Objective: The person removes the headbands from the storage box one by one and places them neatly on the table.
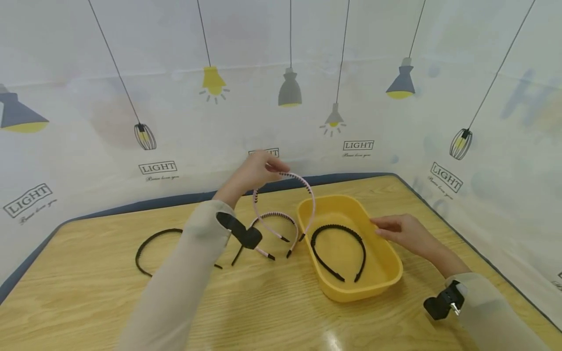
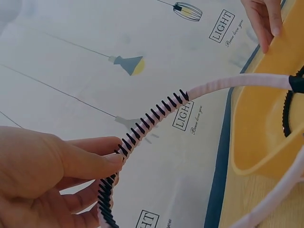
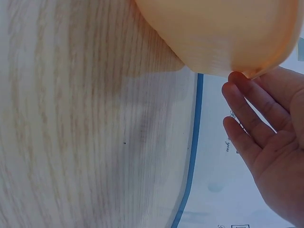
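My left hand (image 1: 262, 170) pinches a pink headband (image 2: 242, 80) with black teeth between thumb and fingers. It hangs tilted, ends down, just left of the yellow plastic basin (image 1: 357, 292). Inside the basin lies a black toothed headband (image 1: 364, 251). At the basin's right rim is my right hand (image 1: 406, 235), gripping the edge with its fingertips; the right wrist view shows its fingers outside the wall, the thumb tip hidden. Below the held headband, another pinkish headband (image 1: 296, 235) lies on the table, overlapping a dark headband (image 1: 238, 253).
Farther left on the wooden table (image 1: 79, 287) lies a black headband (image 1: 138, 251), partly behind my left sleeve (image 1: 184, 273). A pale cloth backdrop (image 1: 246, 44) printed with lamps rises behind and at the right, past the table's dark blue edge.
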`<state>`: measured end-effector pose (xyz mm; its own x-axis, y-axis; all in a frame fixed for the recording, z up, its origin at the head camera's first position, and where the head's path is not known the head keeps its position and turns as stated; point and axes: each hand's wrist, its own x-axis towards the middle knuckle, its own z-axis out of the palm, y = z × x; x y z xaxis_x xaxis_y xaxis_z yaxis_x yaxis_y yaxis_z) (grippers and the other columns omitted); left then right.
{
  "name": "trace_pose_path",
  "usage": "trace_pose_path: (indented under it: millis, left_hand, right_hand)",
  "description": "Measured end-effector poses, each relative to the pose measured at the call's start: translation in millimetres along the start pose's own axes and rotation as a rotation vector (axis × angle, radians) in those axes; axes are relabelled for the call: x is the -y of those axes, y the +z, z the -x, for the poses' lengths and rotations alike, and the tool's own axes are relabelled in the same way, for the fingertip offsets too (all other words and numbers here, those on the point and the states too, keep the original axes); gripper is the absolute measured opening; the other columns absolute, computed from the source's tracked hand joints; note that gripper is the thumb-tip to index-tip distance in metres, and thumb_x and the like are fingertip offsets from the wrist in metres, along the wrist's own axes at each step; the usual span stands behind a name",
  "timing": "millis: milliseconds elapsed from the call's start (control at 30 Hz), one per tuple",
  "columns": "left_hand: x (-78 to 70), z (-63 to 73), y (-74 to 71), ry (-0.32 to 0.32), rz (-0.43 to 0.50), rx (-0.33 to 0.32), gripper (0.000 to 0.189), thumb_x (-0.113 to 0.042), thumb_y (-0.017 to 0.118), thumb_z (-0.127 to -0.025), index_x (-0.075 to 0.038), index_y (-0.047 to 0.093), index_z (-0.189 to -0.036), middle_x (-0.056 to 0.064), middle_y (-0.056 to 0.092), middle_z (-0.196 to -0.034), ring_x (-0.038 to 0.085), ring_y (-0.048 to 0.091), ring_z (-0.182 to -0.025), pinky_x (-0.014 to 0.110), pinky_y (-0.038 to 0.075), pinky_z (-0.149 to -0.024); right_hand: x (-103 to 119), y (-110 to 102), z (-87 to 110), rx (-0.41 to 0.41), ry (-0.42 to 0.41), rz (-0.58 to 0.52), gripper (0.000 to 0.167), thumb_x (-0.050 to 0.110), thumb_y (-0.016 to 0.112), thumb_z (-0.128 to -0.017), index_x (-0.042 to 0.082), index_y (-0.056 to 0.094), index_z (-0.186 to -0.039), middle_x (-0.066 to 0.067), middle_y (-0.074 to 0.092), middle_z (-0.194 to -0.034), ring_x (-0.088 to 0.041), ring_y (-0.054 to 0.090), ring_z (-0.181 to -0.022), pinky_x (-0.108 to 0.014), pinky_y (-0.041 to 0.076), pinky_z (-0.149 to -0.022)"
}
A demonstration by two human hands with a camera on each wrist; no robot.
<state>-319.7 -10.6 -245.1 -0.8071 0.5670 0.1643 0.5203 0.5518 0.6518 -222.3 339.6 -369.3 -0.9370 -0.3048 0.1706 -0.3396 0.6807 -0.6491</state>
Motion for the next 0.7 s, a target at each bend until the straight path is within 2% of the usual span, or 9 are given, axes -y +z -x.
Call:
trace_pose_path:
  millis: [233,400,700]
  left_hand:
    - [4.8,11.2,-11.3,-0.004,-0.055,0.012,0.023,0.002,0.058,-0.087,-0.003,0.067,-0.108,0.009,0.063,-0.11,0.024,0.058,-0.102,0.033,0.048,-0.084]
    - [7.8,23.9,-18.0,0.003,-0.049,0.02,0.024,0.003,0.058,-0.087,-0.001,0.067,-0.109,0.011,0.063,-0.11,0.025,0.057,-0.103,0.034,0.048,-0.085]
    - [19.7,47.5,-28.9,0.015,-0.068,0.026,0.023,0.004,0.058,-0.087,0.001,0.067,-0.108,0.013,0.063,-0.109,0.027,0.058,-0.101,0.036,0.049,-0.083]
  right_hand:
    - [0.4,-1.0,0.3,0.008,0.002,-0.017,0.039,0.017,0.058,-0.091,-0.007,0.056,-0.121,-0.022,0.06,-0.114,-0.033,0.06,-0.099,-0.028,0.052,-0.074]
    - [1.7,-0.5,0.5,0.004,-0.002,-0.029,0.038,0.016,0.058,-0.091,-0.007,0.056,-0.121,-0.022,0.06,-0.113,-0.033,0.06,-0.099,-0.025,0.052,-0.073]
    - [3.0,-1.1,1.4,0.001,0.012,-0.028,0.039,0.017,0.058,-0.091,-0.006,0.056,-0.122,-0.023,0.059,-0.114,-0.034,0.059,-0.1,-0.029,0.052,-0.074]
